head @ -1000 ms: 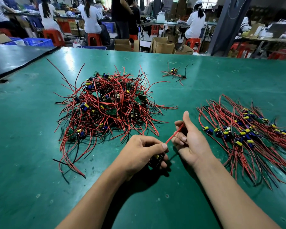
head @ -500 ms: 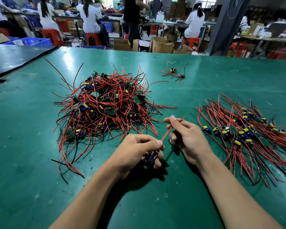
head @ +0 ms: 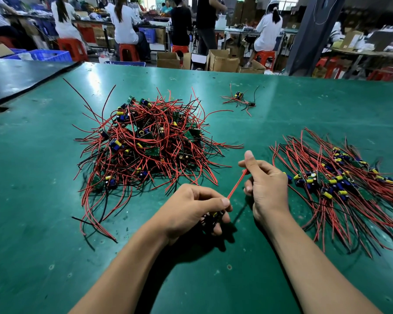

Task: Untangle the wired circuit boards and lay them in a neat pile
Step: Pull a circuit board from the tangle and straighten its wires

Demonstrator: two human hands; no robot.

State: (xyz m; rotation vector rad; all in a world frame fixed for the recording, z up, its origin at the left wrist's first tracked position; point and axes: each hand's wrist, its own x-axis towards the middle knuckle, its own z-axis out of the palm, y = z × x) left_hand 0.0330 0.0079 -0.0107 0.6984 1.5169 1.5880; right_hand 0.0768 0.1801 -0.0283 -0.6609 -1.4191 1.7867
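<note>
**Here, one board in hand, its red wire drawn straight**

Right in front of us, low in the middle of the view, we hold a small circuit board (head: pixel 213 217) in our left hand (head: pixel 191 209). The fingers are curled round it, so only a dark edge with a yellow part shows beneath the thumb. From it a red wire (head: pixel 236 183) runs straight up and rightward to our right hand (head: pixel 268 184). There thumb and forefinger pinch it, and the other fingers curl loosely inward. Both hands are over the green table (head: pixel 43 200).

Beyond the left hand sits the tangled heap (head: pixel 150 143) of boards, red and black wires going every way. To our right lies the sorted pile (head: pixel 340 182), its wires running roughly alike. Farther back, well apart from both, lies a small stray cluster (head: pixel 239 99) of boards and wires. Past the table's far edge we see cardboard boxes (head: pixel 168 61), red stools (head: pixel 128 52) and people seated at other benches.
</note>
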